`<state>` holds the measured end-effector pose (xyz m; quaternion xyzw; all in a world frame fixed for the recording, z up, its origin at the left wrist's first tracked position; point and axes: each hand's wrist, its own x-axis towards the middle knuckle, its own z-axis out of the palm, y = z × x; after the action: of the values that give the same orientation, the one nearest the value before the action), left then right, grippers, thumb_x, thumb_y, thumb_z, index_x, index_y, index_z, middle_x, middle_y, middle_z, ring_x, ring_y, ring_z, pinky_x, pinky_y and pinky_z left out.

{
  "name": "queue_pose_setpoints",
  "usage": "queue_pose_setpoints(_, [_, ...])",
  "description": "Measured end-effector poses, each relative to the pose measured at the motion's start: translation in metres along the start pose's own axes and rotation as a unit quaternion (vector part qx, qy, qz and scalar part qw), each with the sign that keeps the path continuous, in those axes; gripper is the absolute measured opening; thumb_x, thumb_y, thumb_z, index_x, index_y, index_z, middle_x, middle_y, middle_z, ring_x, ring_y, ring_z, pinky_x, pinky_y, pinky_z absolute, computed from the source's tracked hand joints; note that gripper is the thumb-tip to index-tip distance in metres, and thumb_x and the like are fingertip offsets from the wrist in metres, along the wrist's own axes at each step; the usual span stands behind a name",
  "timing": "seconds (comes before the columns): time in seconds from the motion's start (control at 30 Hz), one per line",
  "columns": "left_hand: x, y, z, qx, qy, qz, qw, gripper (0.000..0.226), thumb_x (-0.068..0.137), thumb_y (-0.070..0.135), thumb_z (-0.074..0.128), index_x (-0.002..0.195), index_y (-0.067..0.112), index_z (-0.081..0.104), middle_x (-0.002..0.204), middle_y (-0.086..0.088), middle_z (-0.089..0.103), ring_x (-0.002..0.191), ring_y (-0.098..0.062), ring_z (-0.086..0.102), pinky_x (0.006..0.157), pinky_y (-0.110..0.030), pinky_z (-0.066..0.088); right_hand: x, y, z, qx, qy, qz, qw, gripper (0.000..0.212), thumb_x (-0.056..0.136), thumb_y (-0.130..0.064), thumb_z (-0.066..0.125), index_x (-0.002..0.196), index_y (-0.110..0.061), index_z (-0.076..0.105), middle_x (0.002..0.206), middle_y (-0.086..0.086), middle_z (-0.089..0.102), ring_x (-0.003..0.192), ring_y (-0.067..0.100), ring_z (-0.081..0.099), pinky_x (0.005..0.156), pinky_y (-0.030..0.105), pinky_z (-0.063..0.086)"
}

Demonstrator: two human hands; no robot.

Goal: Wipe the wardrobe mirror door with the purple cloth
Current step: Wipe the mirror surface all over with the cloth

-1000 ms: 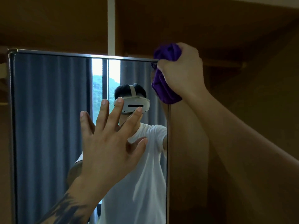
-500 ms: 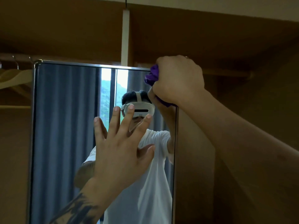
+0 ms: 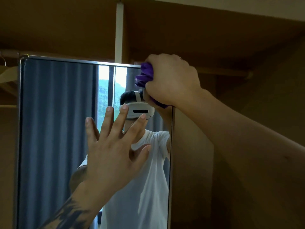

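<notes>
Head view: the wardrobe mirror door [image 3: 54, 129] fills the left and centre of the frame. Centre frame, the left hand [image 3: 113, 146] lies flat on the glass — fingers spread. At the mirror's upper right corner, the right hand [image 3: 171, 80] clenches the bunched purple cloth [image 3: 144, 76].

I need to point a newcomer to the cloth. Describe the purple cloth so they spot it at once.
Find the tall wardrobe mirror door with its metal frame, and go to its top right corner. There the right hand is closed around the purple cloth, bunched against the glass. It is the only purple thing among brown wood and grey reflected curtains.
</notes>
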<state>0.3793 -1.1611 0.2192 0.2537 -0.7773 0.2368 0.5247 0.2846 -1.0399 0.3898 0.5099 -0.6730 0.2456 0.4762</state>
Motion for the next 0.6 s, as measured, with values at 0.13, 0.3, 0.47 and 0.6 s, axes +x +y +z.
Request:
queue_pose_setpoints(0.13, [-0.001,-0.003,0.001,0.002,0.000,0.006,1.000,0.074,0.090,0.069,0.048,0.157,0.043,0.032,0.171,-0.002,0.016,0.159,-0.031,0.009,0.119,-0.072,0.009,-0.008,-0.002,0.006,-0.027,0.020,0.046,0.998,0.052,0.089,-0.039,0.071,0.136,-0.023,0.053,0.120,0.001,0.057,0.118,0.030,0.057,0.080,0.040,0.041])
queue_pose_setpoints(0.3, [-0.002,-0.005,0.002,0.009,-0.003,0.011,1.000,0.075,0.090,0.069,0.049,0.158,0.042,0.031,0.171,-0.004,0.017,0.158,-0.033,0.010,0.120,-0.071,0.008,0.006,-0.025,0.008,-0.027,0.029,0.053,0.998,0.035,0.093,-0.028,0.070,0.125,-0.020,0.059,0.100,0.001,0.049,0.112,0.031,0.060,0.080,0.039,0.044])
queue_pose_setpoints(0.47, [-0.002,-0.003,0.004,0.009,-0.007,0.008,1.000,0.074,0.090,0.069,0.048,0.156,0.046,0.023,0.171,-0.002,0.009,0.158,-0.033,0.007,0.120,-0.071,0.007,0.013,-0.063,0.019,0.001,0.044,-0.033,0.998,0.041,0.096,-0.033,0.068,0.134,-0.021,0.057,0.123,0.002,0.063,0.117,0.027,0.059,0.084,0.037,0.045])
queue_pose_setpoints(0.6, [-0.001,-0.004,0.005,0.010,-0.002,0.009,1.000,0.077,0.090,0.071,0.045,0.157,0.048,0.017,0.170,-0.001,0.007,0.158,-0.033,0.008,0.120,-0.071,0.007,0.016,-0.055,0.016,0.011,0.030,-0.051,0.998,0.045,0.095,-0.036,0.067,0.136,-0.024,0.055,0.126,0.001,0.061,0.117,0.025,0.059,0.080,0.036,0.041])
